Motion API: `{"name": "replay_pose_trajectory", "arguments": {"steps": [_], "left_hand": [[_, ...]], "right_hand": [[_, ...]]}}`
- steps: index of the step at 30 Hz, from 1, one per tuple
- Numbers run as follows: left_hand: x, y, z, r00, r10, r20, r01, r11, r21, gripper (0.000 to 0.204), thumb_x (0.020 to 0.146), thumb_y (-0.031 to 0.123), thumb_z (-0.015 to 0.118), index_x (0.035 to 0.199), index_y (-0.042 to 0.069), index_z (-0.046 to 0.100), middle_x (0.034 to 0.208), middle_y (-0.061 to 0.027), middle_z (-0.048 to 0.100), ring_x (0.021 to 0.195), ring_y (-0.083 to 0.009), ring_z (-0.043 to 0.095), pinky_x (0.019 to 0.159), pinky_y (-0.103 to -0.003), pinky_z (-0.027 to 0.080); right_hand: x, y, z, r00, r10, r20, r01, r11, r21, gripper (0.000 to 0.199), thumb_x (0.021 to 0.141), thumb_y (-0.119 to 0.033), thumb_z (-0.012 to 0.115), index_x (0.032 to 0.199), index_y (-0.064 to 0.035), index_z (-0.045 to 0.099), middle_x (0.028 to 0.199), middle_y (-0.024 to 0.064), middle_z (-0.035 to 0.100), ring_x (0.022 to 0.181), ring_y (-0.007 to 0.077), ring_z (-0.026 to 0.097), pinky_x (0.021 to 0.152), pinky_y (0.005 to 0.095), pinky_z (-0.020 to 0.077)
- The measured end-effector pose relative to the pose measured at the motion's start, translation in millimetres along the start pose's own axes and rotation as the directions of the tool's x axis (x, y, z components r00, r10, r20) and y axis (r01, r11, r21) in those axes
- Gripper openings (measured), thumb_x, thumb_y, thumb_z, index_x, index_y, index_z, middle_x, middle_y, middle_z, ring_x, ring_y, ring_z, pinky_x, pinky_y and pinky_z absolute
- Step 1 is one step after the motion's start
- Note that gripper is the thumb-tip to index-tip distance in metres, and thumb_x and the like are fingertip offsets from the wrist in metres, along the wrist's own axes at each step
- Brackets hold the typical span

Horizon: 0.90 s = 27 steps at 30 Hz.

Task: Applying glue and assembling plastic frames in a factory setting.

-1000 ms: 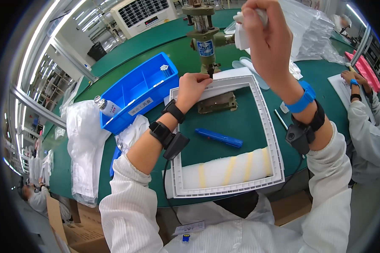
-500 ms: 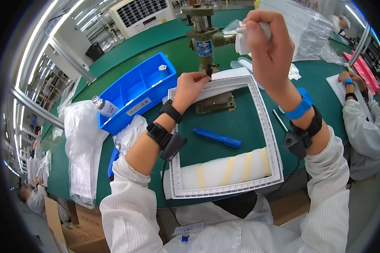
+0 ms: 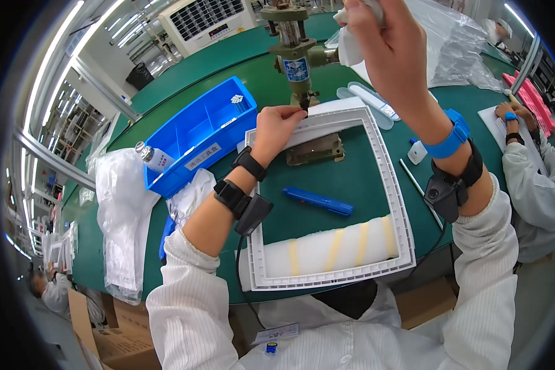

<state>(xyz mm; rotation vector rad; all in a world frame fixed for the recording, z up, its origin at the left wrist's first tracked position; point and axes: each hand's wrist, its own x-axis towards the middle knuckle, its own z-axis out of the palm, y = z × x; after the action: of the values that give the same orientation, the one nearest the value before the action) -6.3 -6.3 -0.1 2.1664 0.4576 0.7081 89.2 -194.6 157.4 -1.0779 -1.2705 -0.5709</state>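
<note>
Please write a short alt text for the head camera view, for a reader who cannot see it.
The left hand holds a white rectangular frame under a small bench press on a green table; the raised right hand grips a white wrapped handle. A blue bin stands left.

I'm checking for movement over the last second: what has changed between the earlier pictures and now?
The right hand, gripping a white cloth, has risen toward the top edge of the picture. The left hand stays pinching the white frame under the press tool. The blue pen and blue bin lie where they were.
</note>
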Motion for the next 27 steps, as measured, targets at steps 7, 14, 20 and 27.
{"name": "replay_pose_trajectory", "arguments": {"steps": [7, 14, 20, 27], "left_hand": [[-1, 4, 1, 1.0, 0.008, 0.011, -0.008, 1.0, -0.005, 0.028, 0.085, 0.018, 0.071, 0.101, -0.005, 0.072, 0.087, -0.014, 0.074, 0.075, -0.0122, 0.066, 0.07, -0.026, 0.051], [-1, 2, 2, 1.0, 0.028, 0.003, -0.028, 0.999, -0.019, 0.028, 0.085, 0.018, 0.071, 0.101, -0.005, 0.072, 0.084, -0.0144, 0.074, 0.073, -0.0123, 0.066, 0.068, -0.026, 0.051], [-1, 3, 2, 0.999, 0.038, 0.012, -0.038, 0.999, -0.002, 0.027, 0.085, 0.018, 0.07, 0.099, -0.006, 0.072, 0.084, -0.0147, 0.074, 0.073, -0.0126, 0.066, 0.067, -0.026, 0.051], [-1, -1, 2, 0.999, 0.032, 0.023, -0.032, 0.999, 0.0, 0.026, 0.085, 0.017, 0.07, 0.099, -0.005, 0.072, 0.086, -0.015, 0.074, 0.074, -0.0136, 0.067, 0.068, -0.027, 0.052]], "right_hand": [[0, 1, -1, 0.998, -0.052, -0.018, 0.051, 0.998, -0.047, 0.008, 0.095, -0.009, 0.051, 0.094, -0.002, 0.055, 0.066, 0.0022, 0.05, 0.054, 0.0059, 0.047, 0.05, 0.0226, 0.0367], [-31, 3, -6, 0.999, 0.045, 0.024, -0.042, 0.994, -0.1, 0.009, 0.096, -0.008, 0.052, 0.1, -0.0006, 0.056, 0.091, 0.005, 0.063, 0.085, 0.0083, 0.056, 0.076, 0.0217, 0.0461], [-48, 10, -5, 0.978, -0.194, -0.072, 0.192, 0.981, -0.027, 0.006, 0.082, 0.001, 0.059, 0.086, -0.0024, 0.06, 0.077, 0.0062, 0.061, 0.063, 0.0147, 0.057, 0.059, 0.0248, 0.0459], [-63, 4, -12, 0.994, -0.112, 0.021, 0.111, 0.993, 0.03, 0.006, 0.078, 0.002, 0.055, 0.082, 0.0001, 0.058, 0.073, 0.0082, 0.058, 0.063, 0.0168, 0.056, 0.059, 0.0262, 0.0456]]}}
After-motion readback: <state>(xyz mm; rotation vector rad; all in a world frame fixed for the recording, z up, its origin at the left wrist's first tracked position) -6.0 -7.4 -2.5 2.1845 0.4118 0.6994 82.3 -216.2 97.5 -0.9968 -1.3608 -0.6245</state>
